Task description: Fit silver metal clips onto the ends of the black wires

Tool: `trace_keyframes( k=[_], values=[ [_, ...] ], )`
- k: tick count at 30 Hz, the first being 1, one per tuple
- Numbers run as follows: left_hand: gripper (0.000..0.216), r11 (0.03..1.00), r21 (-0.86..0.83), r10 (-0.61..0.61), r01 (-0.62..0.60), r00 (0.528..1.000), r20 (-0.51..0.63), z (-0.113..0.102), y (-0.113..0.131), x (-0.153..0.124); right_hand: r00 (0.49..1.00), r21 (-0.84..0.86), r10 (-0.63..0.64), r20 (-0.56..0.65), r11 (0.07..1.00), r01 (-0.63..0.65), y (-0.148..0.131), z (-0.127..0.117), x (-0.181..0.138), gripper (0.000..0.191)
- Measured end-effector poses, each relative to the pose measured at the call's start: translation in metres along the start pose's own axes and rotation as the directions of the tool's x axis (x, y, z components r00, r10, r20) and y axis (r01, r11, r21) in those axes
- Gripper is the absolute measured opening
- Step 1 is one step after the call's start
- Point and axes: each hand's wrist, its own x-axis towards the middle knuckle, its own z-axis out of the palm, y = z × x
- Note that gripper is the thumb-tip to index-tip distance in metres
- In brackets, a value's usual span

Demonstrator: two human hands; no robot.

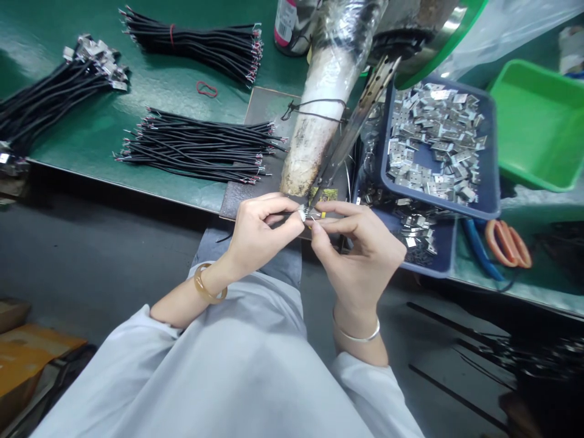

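My left hand (262, 228) is closed in a pinch on a black cable (223, 239), whose tail shows below the palm. At its fingertips is a small whitish and silvery end piece (302, 211), too small to make out fully. My right hand (358, 240) is closed too, thumb and fingers pinching a thin light wire (314, 220) close to that piece. A tiny yellow bit shows by the right fingertips. Just above both hands, the tip of a soldering iron (351, 134) with a perforated metal sleeve points down at them, beside a plastic-wrapped duct (314, 121).
Black cables with stripped ends (201, 146) lie left on the green bench, beside a tied bundle (196, 45) and a finished-looking bunch (59, 91). At right stand a blue tray (490, 152) of metal housings, a lower tray (444, 261), a green bin (538, 128) and orange-handled scissors (506, 243).
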Motion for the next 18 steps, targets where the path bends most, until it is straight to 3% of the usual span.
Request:
trace_keyframes(
  k=[9, 15, 17, 18],
  values=[
    [0.015, 0.999, -0.013, -0.047, 0.048, 0.999, 0.009, 0.001, 0.003, 0.0, 0.999, -0.04, -0.026, -0.019, 0.999, 0.025, 0.002, 0.0, 0.0, 0.016],
    [0.011, 0.97, -0.121, -0.206, 0.21, 0.978, 0.044, -0.001, -0.002, -0.01, 0.963, -0.255, -0.246, -0.112, 0.944, 0.211, 0.006, 0.006, -0.012, 0.02],
    [0.01, 0.975, -0.131, -0.177, 0.182, 0.983, 0.045, -0.003, -0.003, -0.013, 0.967, -0.231, -0.215, -0.137, 0.956, 0.179, 0.006, 0.008, -0.015, 0.02],
    [0.009, 0.978, -0.135, -0.156, 0.161, 0.986, 0.051, -0.004, -0.003, -0.014, 0.98, -0.17, -0.138, -0.141, 0.979, 0.113, 0.005, 0.008, -0.016, 0.018]
  ],
)
